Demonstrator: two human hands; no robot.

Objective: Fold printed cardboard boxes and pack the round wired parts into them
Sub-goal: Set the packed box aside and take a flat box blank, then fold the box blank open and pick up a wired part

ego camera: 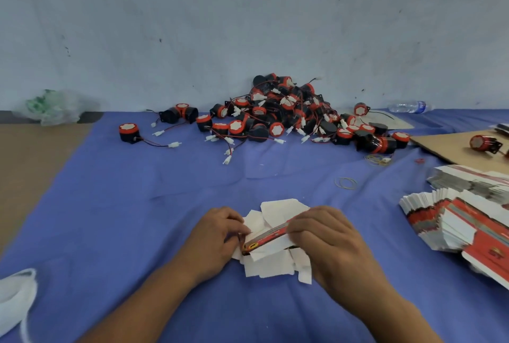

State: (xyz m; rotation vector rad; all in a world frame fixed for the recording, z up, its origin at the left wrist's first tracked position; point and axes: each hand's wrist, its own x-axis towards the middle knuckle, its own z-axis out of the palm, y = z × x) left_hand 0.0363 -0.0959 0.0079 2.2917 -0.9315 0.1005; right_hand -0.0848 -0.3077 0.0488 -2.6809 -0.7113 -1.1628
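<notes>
A flat printed cardboard box (271, 243), red outside and white inside, lies on the blue cloth (137, 205) near me with its white flaps spread. My left hand (217, 235) pinches its left end. My right hand (322, 235) grips the red edge from the right. A pile of round black-and-red wired parts (278, 111) with white connectors sits at the back against the wall. One single part (129, 133) lies apart at the left of the pile.
Stacks of flat red-and-white boxes (454, 221) fan out at the right. A brown cardboard sheet (451, 147) carries one part (483, 143). Rubber bands (345, 183), a water bottle (410, 107), a crumpled plastic bag (55, 107) and white cloth (13, 298) lie around.
</notes>
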